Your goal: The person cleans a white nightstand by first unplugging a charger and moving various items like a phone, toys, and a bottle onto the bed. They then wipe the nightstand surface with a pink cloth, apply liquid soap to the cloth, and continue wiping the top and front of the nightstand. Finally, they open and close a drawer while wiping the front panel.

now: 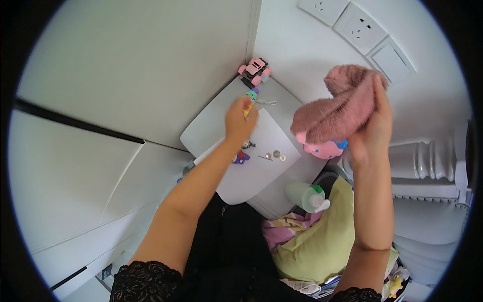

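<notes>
My left hand (238, 123) is closed on a small yellow item with a green and purple top (252, 94), its exact kind unclear, over the far part of a small grey-white table (204, 123). Raised at the right, my right hand (376, 123) grips a fluffy dusty-pink fabric piece (337, 113), bunched and folded. Partly hidden below the fabric is a rounded pink object with blue parts (326, 150). Several coins (276, 154) lie on a white sheet of paper (266, 176). A small purple item (242, 158) sits beside my left forearm.
A pink toy truck (255, 71) stands in the far corner. On the near right table edge is a pale green pump bottle (304, 196), by a yellow-green pillow (314, 244). Wall sockets (359, 27) are above right; white cabinet panels (136, 65) rise at left.
</notes>
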Demonstrator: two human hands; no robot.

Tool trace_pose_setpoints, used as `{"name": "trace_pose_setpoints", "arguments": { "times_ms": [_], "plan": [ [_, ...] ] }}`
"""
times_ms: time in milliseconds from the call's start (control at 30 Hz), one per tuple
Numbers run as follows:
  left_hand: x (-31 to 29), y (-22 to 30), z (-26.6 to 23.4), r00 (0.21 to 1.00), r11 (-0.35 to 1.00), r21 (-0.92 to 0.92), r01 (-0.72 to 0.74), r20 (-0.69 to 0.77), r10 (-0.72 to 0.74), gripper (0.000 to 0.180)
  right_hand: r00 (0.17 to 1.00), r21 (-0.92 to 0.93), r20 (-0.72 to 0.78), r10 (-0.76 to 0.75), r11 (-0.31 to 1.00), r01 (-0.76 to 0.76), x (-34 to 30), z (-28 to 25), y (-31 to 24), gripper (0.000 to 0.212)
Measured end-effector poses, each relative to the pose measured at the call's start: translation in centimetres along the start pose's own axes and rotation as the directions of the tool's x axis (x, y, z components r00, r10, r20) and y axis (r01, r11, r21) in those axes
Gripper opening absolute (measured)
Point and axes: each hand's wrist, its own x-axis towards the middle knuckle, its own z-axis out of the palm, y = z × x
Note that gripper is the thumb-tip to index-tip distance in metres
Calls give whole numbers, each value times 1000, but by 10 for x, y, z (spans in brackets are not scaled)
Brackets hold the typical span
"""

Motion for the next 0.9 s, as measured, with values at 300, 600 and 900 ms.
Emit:
{"name": "trace_pose_setpoints", "arguments": {
  "times_ms": [300, 600, 900],
  "plan": [
    [153, -22, 33, 944, 811, 576, 105, 200, -264, 50, 931, -948, 237, 279, -142, 284, 151, -107, 158, 56],
    [145, -44, 18, 947, 834, 547, -65, 298, -121, 49, 814, -733, 191, 548, -472, 490, 128, -75, 235, 52],
    [-11, -39, -87, 988, 993, 113, 12, -156, 6, 52, 926, -893, 354, 128, -249, 376, 168, -39, 243, 47]
  ]
}}
